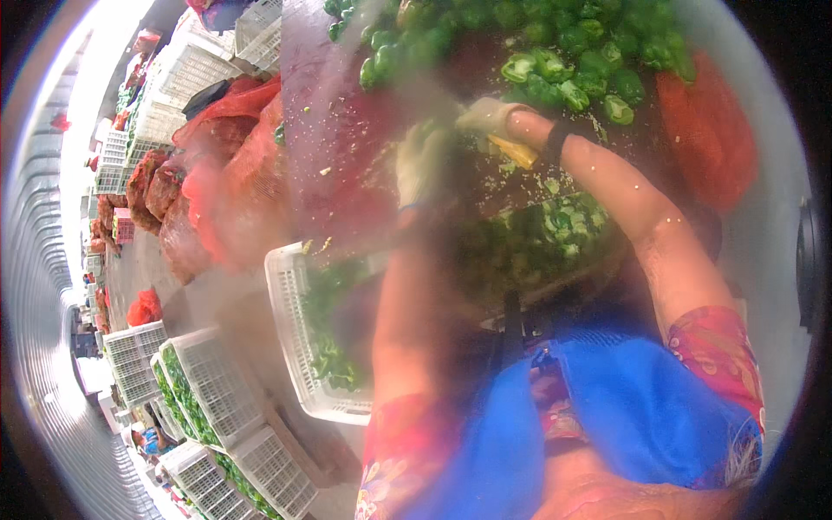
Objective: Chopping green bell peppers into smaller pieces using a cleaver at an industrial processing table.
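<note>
My right hand (490, 116), in a pale glove, is closed around a yellow handle (516, 152) that sticks out toward my wrist; its other end is hidden. Close by on the left is my left hand (419, 165), also gloved, over the dark red tabletop (334, 130). A smear on the picture blurs its fingers, so whatever they hold cannot be made out. Beyond both hands lies a heap of green peppers (572, 39), with several cut-open peppers (549, 68) along its near side. Pale green pepper cuttings (572, 221) are piled nearer my body, among scattered seeds.
A white crate (282, 286) with green peppers stands below the table's left side. Red mesh sacks (234, 165) lean at the left, and an orange-red mesh bag (706, 130) lies at the right. White crates (212, 381) of peppers are stacked at the lower left.
</note>
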The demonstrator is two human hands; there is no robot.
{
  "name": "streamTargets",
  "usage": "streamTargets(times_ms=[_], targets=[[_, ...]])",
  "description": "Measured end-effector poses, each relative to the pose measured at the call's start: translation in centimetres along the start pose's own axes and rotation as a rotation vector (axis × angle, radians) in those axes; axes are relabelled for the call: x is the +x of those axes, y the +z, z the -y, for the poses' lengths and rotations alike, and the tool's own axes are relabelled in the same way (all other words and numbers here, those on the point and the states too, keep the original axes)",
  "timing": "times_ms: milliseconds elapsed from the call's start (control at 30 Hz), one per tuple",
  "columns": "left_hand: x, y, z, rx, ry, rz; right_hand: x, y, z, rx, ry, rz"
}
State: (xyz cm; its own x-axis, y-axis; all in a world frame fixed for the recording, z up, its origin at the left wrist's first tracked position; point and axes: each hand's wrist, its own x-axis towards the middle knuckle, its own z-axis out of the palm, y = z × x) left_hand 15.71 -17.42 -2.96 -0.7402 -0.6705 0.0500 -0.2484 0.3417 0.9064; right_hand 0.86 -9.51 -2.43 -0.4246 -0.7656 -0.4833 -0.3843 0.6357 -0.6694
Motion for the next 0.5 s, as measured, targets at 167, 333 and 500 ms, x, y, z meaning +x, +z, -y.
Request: streamTargets(times_ms=[167,333,500], targets=[[2.2,0.9,4.1,-0.055,0.056,0.250,-0.6,0.0,-5.9,0.553,-0.064,0.044],[4.1,6.5,3.5,-0.309,-0.045,0.172,-3.0,-1.6,-7.3,0.709,0.252,-0.253],[9.1,7.2,-0.2,0.268,0.144,0.079,-4.1,-3.0,-9.0,0.527,0.216,-0.409]])
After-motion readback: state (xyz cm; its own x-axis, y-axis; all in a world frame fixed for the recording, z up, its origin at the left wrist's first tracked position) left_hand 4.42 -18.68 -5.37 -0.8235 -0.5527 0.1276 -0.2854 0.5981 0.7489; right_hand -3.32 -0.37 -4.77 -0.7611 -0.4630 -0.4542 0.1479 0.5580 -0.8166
